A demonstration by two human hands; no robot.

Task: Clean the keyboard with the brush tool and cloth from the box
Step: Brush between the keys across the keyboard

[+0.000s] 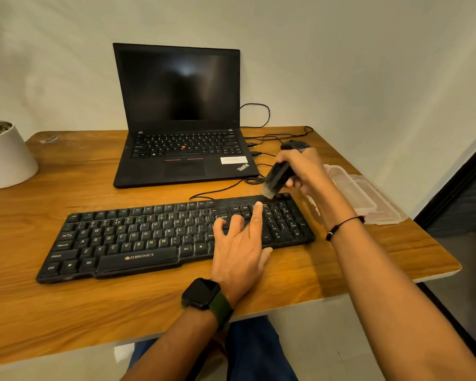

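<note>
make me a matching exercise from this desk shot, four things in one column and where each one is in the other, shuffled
Things:
1. black brush tool
2. clear plastic box
3. white plant pot
4. black open laptop

Places:
A. far left edge of the wooden table
B. behind the black Zebronics keyboard, against the wall
C. gripped in the right hand, bristles at the keyboard's top right
D. right edge of the table, beyond the right forearm

Pairs: 1-C, 2-D, 3-A, 4-B

Warm, dim indoor light; soft shadows on the tabletop (66, 312); wide-angle bending at edges; brush tool (276, 179) motion-blurred.
</note>
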